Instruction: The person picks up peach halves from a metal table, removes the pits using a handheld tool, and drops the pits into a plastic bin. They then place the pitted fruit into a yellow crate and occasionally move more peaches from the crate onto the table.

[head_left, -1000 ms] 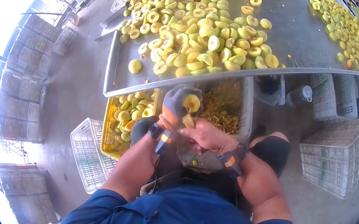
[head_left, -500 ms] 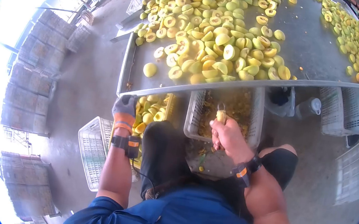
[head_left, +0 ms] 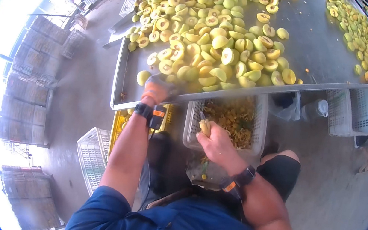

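My left hand point(head_left: 158, 89), in a grey and orange glove, reaches over the table's front rim to the near edge of the pile of halved yellow-green fruit point(head_left: 210, 55). Motion blur hides its fingers, so its grip does not show. Nearest to it lies a rounded fruit point(head_left: 143, 77). My bare right hand point(head_left: 221, 144) is closed around the pale handle of a small coring tool point(head_left: 205, 126), whose thin metal tip points up and away. Beneath that hand stands a light plastic crate point(head_left: 259, 125) holding yellow-brown fruit scraps point(head_left: 235, 115).
The metal table point(head_left: 309, 47) has a raised front rim, with more fruit point(head_left: 364, 50) along its right side. Below its left end is a yellow crate point(head_left: 119, 122), beside a white crate point(head_left: 92, 152). More crates point(head_left: 349, 113) and a plastic jug point(head_left: 317, 108) stand under the right end.
My left hand has moved up and right, from beside the yellow crate to the fruit on the table. My right hand, still holding the coring tool, has shifted left and slightly down.
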A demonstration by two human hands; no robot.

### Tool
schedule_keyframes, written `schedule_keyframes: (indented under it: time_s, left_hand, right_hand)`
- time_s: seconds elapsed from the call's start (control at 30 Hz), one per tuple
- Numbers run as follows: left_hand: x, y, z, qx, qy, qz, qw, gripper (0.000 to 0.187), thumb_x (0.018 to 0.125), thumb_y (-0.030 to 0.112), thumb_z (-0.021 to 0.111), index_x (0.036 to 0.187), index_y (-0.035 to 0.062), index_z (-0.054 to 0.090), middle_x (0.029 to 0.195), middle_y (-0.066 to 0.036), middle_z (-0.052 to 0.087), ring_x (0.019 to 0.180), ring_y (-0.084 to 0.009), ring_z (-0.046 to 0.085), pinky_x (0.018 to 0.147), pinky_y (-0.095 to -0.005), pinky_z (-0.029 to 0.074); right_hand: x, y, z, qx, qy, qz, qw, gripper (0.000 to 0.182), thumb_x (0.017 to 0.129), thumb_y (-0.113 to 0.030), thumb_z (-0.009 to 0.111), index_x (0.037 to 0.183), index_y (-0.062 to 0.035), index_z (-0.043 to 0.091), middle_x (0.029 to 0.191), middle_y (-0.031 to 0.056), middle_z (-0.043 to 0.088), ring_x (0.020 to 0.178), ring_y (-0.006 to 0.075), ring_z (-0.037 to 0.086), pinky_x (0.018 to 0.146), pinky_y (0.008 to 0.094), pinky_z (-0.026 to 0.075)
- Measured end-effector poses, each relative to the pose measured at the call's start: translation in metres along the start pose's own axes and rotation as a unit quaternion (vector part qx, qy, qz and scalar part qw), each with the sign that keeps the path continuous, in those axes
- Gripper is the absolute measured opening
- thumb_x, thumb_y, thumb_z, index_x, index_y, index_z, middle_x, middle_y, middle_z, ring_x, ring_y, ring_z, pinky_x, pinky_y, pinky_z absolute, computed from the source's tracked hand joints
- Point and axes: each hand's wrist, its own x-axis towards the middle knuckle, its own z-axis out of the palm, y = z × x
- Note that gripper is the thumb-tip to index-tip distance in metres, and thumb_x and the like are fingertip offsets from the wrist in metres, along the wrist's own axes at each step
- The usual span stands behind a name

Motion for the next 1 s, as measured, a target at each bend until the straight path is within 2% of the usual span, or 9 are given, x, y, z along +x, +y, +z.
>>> schedule_keyframes:
  time_s: [0.07, 0.1, 0.2, 0.4, 0.53, 0.73, 0.83, 0.93, 1.0]
  left_hand:
    - [-0.028, 0.025, -0.027, -0.163, 0.031, -0.062, 0.984, 0.039, 0.084, 0.032, 0.085, 0.113, 0.006, 0.081, 0.101, -0.014, 0.082, 0.09, -0.0281, 0.078, 0.084, -0.039, 0.06]
    - [-0.04, 0.035, -0.037, -0.204, 0.024, -0.041, 0.978, 0.038, 0.083, 0.018, 0.087, 0.118, 0.0046, 0.079, 0.104, -0.015, 0.082, 0.09, -0.0213, 0.078, 0.084, -0.0357, 0.06]
    - [-0.087, 0.084, -0.057, -0.383, -0.062, -0.031, 0.921, 0.038, 0.087, 0.014, 0.083, 0.124, 0.0038, 0.077, 0.108, -0.014, 0.081, 0.093, -0.0194, 0.077, 0.085, -0.0353, 0.06]
    - [-0.14, 0.133, -0.028, -0.356, -0.043, 0.071, 0.931, 0.038, 0.091, 0.014, 0.08, 0.127, 0.0026, 0.075, 0.108, -0.014, 0.081, 0.096, -0.0196, 0.076, 0.086, -0.0354, 0.059]
    - [-0.155, 0.147, -0.026, -0.369, -0.069, -0.013, 0.927, 0.034, 0.091, 0.014, 0.079, 0.124, 0.0027, 0.076, 0.107, -0.015, 0.081, 0.094, -0.0235, 0.077, 0.086, -0.0366, 0.058]
    - [-0.154, 0.14, -0.006, -0.341, 0.02, -0.004, 0.94, 0.032, 0.092, 0.012, 0.077, 0.122, 0.0016, 0.076, 0.102, -0.013, 0.081, 0.09, -0.0169, 0.074, 0.081, -0.0333, 0.058]
    - [-0.156, 0.143, -0.015, -0.413, -0.012, -0.03, 0.91, 0.032, 0.092, 0.01, 0.077, 0.123, 0.0015, 0.076, 0.098, -0.01, 0.08, 0.088, -0.014, 0.072, 0.079, -0.0321, 0.058]
    - [-0.16, 0.148, -0.02, -0.395, -0.014, 0.001, 0.919, 0.031, 0.095, 0.005, 0.075, 0.125, 0.0005, 0.075, 0.102, -0.008, 0.079, 0.078, -0.0116, 0.071, 0.061, -0.0267, 0.058]
    - [-0.162, 0.151, -0.021, -0.403, -0.023, -0.015, 0.915, 0.031, 0.095, 0.005, 0.075, 0.125, 0.0, 0.075, 0.102, -0.008, 0.079, 0.077, -0.0117, 0.071, 0.061, -0.0271, 0.057]
  right_hand:
    - [0.004, -0.005, 0.0, -0.026, 0.022, -0.026, 0.999, 0.026, 0.098, -0.019, 0.069, 0.113, 0.002, 0.064, 0.094, 0.0265, 0.072, 0.092, 0.0466, 0.071, 0.082, 0.0492, 0.055]
    - [0.007, -0.008, 0.0, -0.019, 0.046, -0.051, 0.997, 0.025, 0.098, -0.019, 0.069, 0.113, 0.0014, 0.064, 0.094, 0.0263, 0.072, 0.091, 0.0469, 0.071, 0.081, 0.0491, 0.055]
    - [0.014, -0.019, -0.005, -0.005, 0.109, -0.12, 0.987, 0.023, 0.099, -0.016, 0.071, 0.114, -0.0001, 0.064, 0.092, 0.0252, 0.072, 0.09, 0.0475, 0.071, 0.078, 0.0487, 0.056]
    - [0.01, -0.023, -0.013, -0.04, 0.161, -0.177, 0.97, 0.018, 0.098, -0.013, 0.071, 0.11, -0.0019, 0.065, 0.092, 0.0247, 0.072, 0.089, 0.0486, 0.07, 0.075, 0.0492, 0.056]
    - [0.003, -0.019, -0.016, -0.069, 0.171, -0.171, 0.968, 0.018, 0.097, -0.013, 0.071, 0.109, -0.0016, 0.065, 0.093, 0.0261, 0.072, 0.089, 0.0498, 0.07, 0.076, 0.0507, 0.056]
    - [-0.012, -0.015, -0.021, -0.083, 0.108, -0.162, 0.977, 0.021, 0.093, -0.012, 0.069, 0.107, 0.0029, 0.063, 0.092, 0.0309, 0.071, 0.092, 0.0528, 0.069, 0.079, 0.0554, 0.054]
    - [-0.019, -0.011, -0.026, -0.102, 0.074, -0.147, 0.981, 0.024, 0.092, -0.011, 0.067, 0.108, 0.0056, 0.061, 0.092, 0.0338, 0.07, 0.092, 0.0551, 0.068, 0.081, 0.0594, 0.053]
    - [-0.024, -0.01, -0.031, -0.135, 0.059, -0.135, 0.98, 0.025, 0.092, -0.011, 0.064, 0.109, 0.0068, 0.06, 0.091, 0.0354, 0.07, 0.092, 0.0565, 0.067, 0.083, 0.0621, 0.051]
    - [-0.025, -0.008, -0.033, -0.158, 0.061, -0.121, 0.978, 0.025, 0.092, -0.012, 0.063, 0.109, 0.0066, 0.059, 0.092, 0.0355, 0.07, 0.092, 0.0567, 0.067, 0.083, 0.0629, 0.051]
